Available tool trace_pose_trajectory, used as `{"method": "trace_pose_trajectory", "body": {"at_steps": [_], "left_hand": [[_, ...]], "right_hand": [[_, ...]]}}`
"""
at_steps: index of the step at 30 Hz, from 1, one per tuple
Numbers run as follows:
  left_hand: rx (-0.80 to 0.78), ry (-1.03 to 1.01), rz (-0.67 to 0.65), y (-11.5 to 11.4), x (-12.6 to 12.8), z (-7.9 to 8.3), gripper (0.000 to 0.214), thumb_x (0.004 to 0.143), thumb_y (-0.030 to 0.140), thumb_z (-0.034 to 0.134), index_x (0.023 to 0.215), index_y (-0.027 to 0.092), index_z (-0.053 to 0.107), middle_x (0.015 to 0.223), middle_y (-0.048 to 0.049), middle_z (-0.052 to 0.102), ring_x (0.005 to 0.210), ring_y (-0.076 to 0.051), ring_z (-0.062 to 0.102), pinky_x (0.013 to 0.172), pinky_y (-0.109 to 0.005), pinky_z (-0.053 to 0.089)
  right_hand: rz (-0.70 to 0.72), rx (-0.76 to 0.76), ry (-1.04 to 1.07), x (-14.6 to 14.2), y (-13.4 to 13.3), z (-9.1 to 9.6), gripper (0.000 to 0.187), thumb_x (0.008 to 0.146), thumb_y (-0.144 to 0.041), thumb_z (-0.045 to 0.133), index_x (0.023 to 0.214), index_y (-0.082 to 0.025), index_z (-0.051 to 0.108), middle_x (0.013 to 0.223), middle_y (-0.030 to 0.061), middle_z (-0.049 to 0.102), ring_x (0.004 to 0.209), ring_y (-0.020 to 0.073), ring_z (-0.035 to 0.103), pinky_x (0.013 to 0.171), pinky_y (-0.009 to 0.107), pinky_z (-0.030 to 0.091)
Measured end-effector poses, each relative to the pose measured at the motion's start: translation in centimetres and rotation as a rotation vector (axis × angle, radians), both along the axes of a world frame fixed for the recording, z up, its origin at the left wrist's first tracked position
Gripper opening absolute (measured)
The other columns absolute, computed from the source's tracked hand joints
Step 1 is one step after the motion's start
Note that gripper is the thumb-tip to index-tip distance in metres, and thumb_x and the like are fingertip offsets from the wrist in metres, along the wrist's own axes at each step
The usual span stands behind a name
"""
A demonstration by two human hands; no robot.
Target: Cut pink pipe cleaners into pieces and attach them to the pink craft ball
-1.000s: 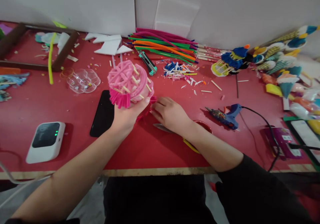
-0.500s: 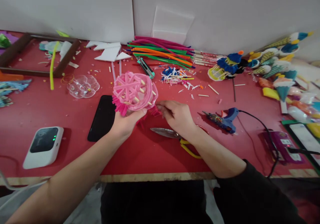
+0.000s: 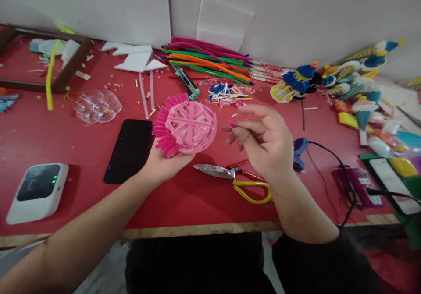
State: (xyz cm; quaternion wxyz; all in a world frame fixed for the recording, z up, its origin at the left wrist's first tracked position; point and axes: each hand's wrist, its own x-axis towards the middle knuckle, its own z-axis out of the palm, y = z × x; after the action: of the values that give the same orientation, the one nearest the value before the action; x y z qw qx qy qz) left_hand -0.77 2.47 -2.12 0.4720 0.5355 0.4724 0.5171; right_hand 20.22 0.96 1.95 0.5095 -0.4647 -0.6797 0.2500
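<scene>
The left hand (image 3: 162,164) clamps the pink woven basket (image 3: 189,125) from below, held tilted above the red surface (image 3: 82,154). At the basket's 3 o'clock and apart from it, the right hand (image 3: 266,145) pinches a small pink piece (image 3: 232,124). Scissors (image 3: 230,175) lie at 5 o'clock and a black phone (image 3: 128,150) at 9. The label on the purple box (image 3: 360,183) is too small to read.

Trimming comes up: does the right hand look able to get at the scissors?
Probably yes: the scissors lie bare on the table under the right hand, nothing between, though its fingertips seem to pinch a pink piece. The left hand holds the pink ball.
</scene>
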Motion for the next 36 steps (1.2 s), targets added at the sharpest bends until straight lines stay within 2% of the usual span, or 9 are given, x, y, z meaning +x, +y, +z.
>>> {"method": "trace_pose_trajectory", "body": {"at_steps": [3,5,9,14,18,23,29,33,36], "left_hand": [[0.059,0.006,-0.094,-0.2,-0.2,0.2,0.029,0.064,0.02,0.078,0.092,0.019,0.07,0.105,-0.01,0.078,0.103,-0.032,0.073,0.103,-0.053,0.055],[0.112,0.029,-0.132,-0.3,-0.4,0.2,0.027,0.065,0.017,0.076,0.091,0.019,0.071,0.099,-0.0089,0.08,0.095,-0.03,0.075,0.096,-0.05,0.059],[0.177,0.07,-0.161,-0.2,-0.6,0.2,0.026,0.065,0.017,0.076,0.09,0.02,0.071,0.093,-0.0078,0.08,0.088,-0.028,0.076,0.091,-0.048,0.062],[0.206,0.085,-0.134,-0.1,-0.7,-0.2,0.03,0.066,0.018,0.077,0.096,0.019,0.07,0.095,-0.0081,0.079,0.091,-0.026,0.075,0.094,-0.045,0.06],[0.245,0.114,-0.183,0.1,-1.0,-0.6,0.028,0.07,0.02,0.076,0.098,0.019,0.071,0.1,-0.0095,0.079,0.095,-0.027,0.075,0.093,-0.044,0.06],[0.21,0.12,-0.202,0.2,-1.1,-0.5,0.029,0.069,0.024,0.076,0.097,0.019,0.07,0.1,-0.0097,0.079,0.092,-0.027,0.075,0.092,-0.045,0.06],[0.135,0.102,-0.184,-0.3,-0.8,0.1,0.022,0.071,0.022,0.076,0.093,0.019,0.072,0.097,-0.0107,0.08,0.093,-0.03,0.075,0.093,-0.048,0.059],[0.093,0.072,-0.146,-0.4,-0.7,0.1,0.03,0.066,0.021,0.079,0.095,0.02,0.072,0.098,-0.0103,0.08,0.094,-0.031,0.075,0.095,-0.047,0.058],[0.078,0.062,-0.142,-0.3,-0.8,0.0,0.028,0.064,0.022,0.082,0.09,0.02,0.073,0.096,-0.0103,0.08,0.092,-0.031,0.074,0.095,-0.048,0.058]], "right_hand": [[-0.039,0.083,0.003,-0.3,-0.3,0.0,0.01,0.092,-0.019,0.067,0.101,-0.023,0.071,0.087,0.0004,0.076,0.068,0.0121,0.07,0.054,0.023,0.055],[-0.045,0.156,-0.06,-0.5,-0.4,0.4,0.008,0.091,-0.016,0.068,0.093,-0.022,0.073,0.09,0.0014,0.074,0.072,0.0116,0.07,0.056,0.023,0.056],[-0.06,0.252,-0.165,-0.7,-0.6,1.0,0.014,0.09,-0.011,0.065,0.093,-0.021,0.074,0.09,0.0023,0.072,0.073,0.0113,0.07,0.056,0.022,0.056],[-0.082,0.317,-0.251,-0.9,-0.8,1.2,0.017,0.088,-0.008,0.065,0.093,-0.021,0.074,0.087,0.0024,0.073,0.072,0.0118,0.069,0.056,0.022,0.055],[-0.074,0.362,-0.283,-0.8,-0.6,1.1,0.017,0.087,-0.007,0.064,0.092,-0.021,0.073,0.083,0.0019,0.072,0.073,0.0124,0.068,0.06,0.024,0.056],[-0.039,0.359,-0.312,-0.5,-0.4,1.1,0.017,0.088,-0.006,0.063,0.093,-0.019,0.072,0.084,0.0025,0.072,0.076,0.0134,0.068,0.067,0.026,0.057],[-0.055,0.326,-0.29,-0.5,-0.5,1.0,0.019,0.093,-0.011,0.059,0.094,-0.024,0.072,0.088,0.0032,0.073,0.079,0.017,0.069,0.071,0.033,0.057],[-0.055,0.357,-0.333,-0.5,-0.5,0.9,0.021,0.093,-0.01,0.057,0.095,-0.025,0.072,0.087,0.0031,0.073,0.08,0.0177,0.069,0.074,0.034,0.056],[-0.045,0.388,-0.367,-0.5,-0.5,0.9,0.023,0.094,-0.008,0.055,0.095,-0.024,0.072,0.086,0.0037,0.072,0.08,0.0175,0.069,0.074,0.034,0.056]]}}
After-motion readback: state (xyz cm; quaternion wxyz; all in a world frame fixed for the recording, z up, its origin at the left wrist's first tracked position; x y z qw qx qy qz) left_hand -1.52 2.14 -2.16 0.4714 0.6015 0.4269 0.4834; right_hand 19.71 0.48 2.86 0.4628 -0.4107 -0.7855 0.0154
